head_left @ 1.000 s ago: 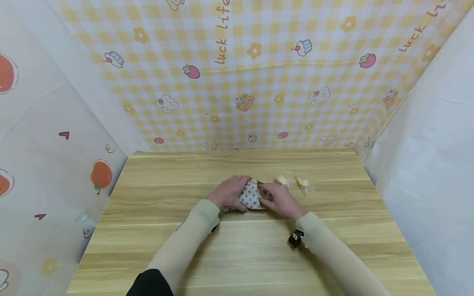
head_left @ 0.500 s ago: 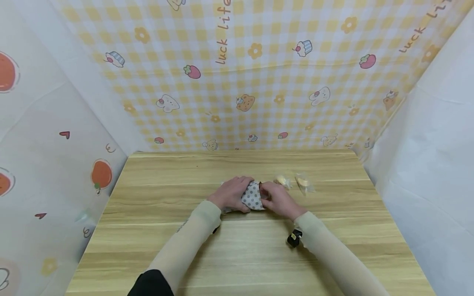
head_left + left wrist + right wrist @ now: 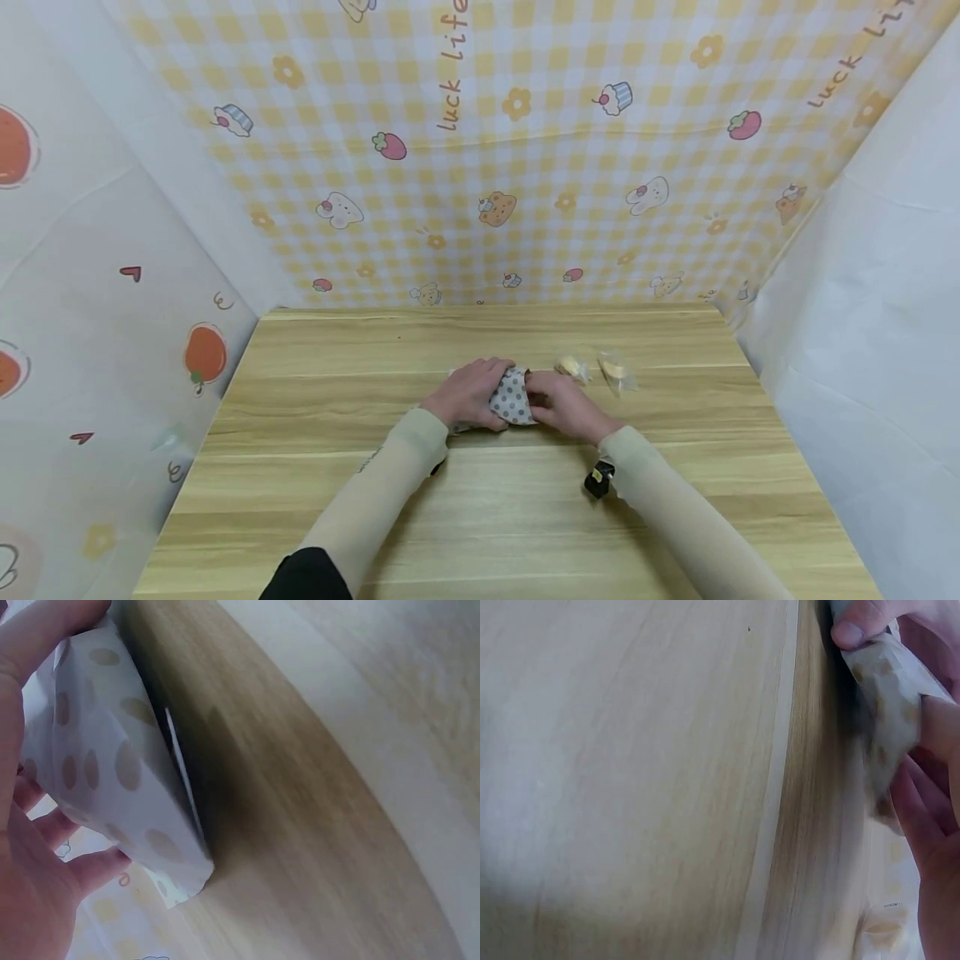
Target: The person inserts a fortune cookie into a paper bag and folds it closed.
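As left hand (image 3: 472,393) grips bag (image 3: 512,398) | right hand (image 3: 567,407) partly inside, grasp unclear | wood tabletop (image 3: 502,517), checked backdrop (image 3: 555,158)

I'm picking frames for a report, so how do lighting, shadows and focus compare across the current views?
Head: bright, fairly sharp, soft shadows under the forearms; left wrist: softer, with a dark shadow on the table along the dotted bag; right wrist: hazy, the bag blurred, a pale sheen on the table toward the picture's left edge.

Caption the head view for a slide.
Left hand grips a dotted paper bag, right hand at its open end, two packets nearby.
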Demonstrator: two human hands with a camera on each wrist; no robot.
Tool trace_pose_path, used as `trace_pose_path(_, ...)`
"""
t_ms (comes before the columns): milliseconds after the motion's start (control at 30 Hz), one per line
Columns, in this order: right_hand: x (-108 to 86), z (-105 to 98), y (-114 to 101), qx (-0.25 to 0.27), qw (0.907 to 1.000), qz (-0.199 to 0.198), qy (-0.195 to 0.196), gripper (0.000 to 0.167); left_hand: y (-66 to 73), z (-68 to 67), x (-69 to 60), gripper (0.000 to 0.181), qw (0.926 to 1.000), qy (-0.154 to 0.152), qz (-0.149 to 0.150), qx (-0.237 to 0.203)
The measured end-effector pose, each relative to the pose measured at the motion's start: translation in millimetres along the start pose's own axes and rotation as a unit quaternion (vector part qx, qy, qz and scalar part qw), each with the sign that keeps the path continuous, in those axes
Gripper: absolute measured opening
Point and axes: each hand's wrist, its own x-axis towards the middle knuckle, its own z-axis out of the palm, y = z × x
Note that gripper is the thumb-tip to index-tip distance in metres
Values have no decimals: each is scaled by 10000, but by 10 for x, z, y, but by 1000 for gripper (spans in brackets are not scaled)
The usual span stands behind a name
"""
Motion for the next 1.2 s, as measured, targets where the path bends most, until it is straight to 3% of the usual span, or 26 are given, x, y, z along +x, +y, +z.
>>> trace_pose_path(133, -3, 9, -14, -123, 9996, -158, -196, 21, 11, -4, -4, 105, 10000, 58, 62, -17)
trace_pose_path(367, -21, 26, 27, -13, 9993, 18, -373, 25, 13, 9, 2, 101, 9999, 57, 124, 33)
trace_pose_path(533, -3, 15, 72, -33, 9988, -186, -460, 25, 26, 5, 4, 99, 9999, 58, 151, 14)
trace_pose_path(933, 33, 26, 104, 513, 9963, -4, -684, 13, 83, 13, 28, 100, 9995, 111, 270, 72)
trace_pose_path(1200, 54, 25, 137, 595, 9947, -354, -763, 14, 95, 18, 41, 100, 9993, 91, 288, 235)
